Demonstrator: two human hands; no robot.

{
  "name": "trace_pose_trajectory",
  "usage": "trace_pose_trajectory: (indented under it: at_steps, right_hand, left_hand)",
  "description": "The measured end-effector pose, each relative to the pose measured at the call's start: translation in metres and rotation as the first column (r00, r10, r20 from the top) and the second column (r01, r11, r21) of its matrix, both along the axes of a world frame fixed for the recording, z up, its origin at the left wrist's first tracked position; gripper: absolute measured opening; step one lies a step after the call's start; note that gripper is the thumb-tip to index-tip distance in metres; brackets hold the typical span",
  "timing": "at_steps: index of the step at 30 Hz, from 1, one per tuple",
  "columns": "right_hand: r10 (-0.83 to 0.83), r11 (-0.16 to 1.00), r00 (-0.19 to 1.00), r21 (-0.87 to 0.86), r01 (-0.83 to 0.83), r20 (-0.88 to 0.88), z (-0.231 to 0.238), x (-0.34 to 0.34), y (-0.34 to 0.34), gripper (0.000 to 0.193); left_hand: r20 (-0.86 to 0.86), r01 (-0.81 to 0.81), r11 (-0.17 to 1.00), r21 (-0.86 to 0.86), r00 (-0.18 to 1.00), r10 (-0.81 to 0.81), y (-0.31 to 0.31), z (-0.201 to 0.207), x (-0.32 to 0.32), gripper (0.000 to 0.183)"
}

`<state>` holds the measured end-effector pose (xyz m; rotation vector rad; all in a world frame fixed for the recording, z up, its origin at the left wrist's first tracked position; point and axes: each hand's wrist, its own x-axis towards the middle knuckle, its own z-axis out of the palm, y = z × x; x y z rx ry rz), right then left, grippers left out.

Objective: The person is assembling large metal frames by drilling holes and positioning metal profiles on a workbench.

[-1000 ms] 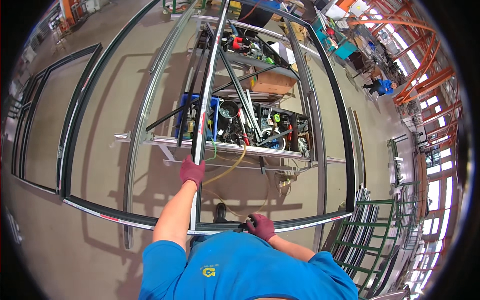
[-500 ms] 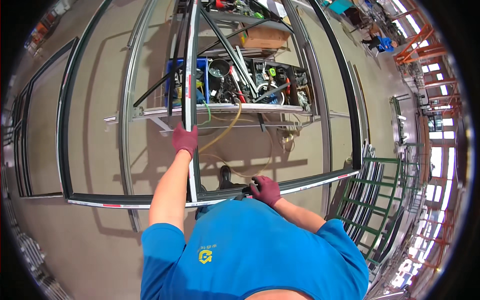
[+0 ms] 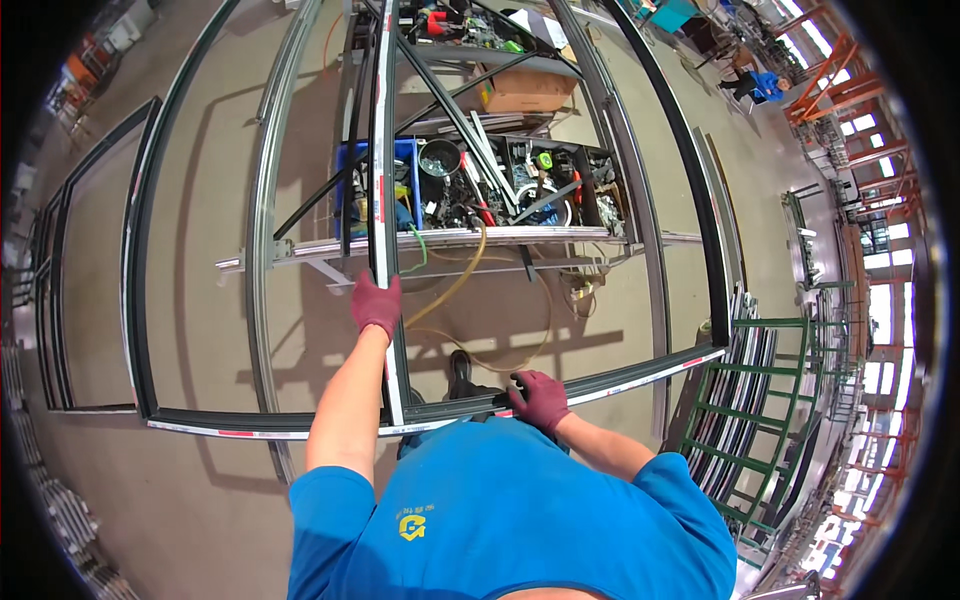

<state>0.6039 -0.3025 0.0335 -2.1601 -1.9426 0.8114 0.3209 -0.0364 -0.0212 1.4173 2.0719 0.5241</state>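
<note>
A large dark metal window frame (image 3: 270, 421), edged with white film, lies in front of me, close against my body. Its upright middle bar (image 3: 383, 190) runs away from me. My left hand (image 3: 377, 304), in a maroon glove, is closed round this bar a little beyond the near rail. On the near rail (image 3: 640, 376), right of the middle bar, my gloved right hand (image 3: 541, 401) rests with its fingers curled over the edge. The palm sides of both hands are hidden.
Silver support rails (image 3: 262, 200) pass beneath the frame. Beyond stands a cart with a blue bin (image 3: 405, 152), loose tools and a cardboard box (image 3: 527, 90). A yellowish hose (image 3: 462, 275) hangs below. A green rack (image 3: 745, 462) holds profiles at right; a person in blue (image 3: 765, 86) sits far off.
The whole scene sits slightly lower in the picture, as my view has shifted. Both hands keep nearly the same places on the frame.
</note>
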Motion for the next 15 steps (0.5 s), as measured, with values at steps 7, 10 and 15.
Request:
trace_pose_trajectory:
  at_steps: [7, 10, 15]
  right_hand:
    - [0.012, 0.999, 1.000, -0.034, -0.012, 0.001, -0.001, 0.002, 0.000, 0.042]
    - [0.018, 1.000, 1.000, -0.006, -0.018, 0.007, 0.000, 0.000, 0.002, 0.038]
    - [0.021, 0.999, 1.000, 0.044, -0.022, 0.017, 0.000, -0.001, 0.002, 0.033]
  left_hand:
    - [0.001, 0.000, 1.000, -0.012, 1.000, 0.000, 0.004, -0.004, 0.002, 0.070]
    - [-0.004, -0.001, 1.000, -0.015, 1.000, 0.001, 0.004, -0.005, 0.000, 0.070]
    - [0.014, 0.012, 1.000, -0.027, 1.000, -0.012, 0.004, -0.008, 0.000, 0.072]
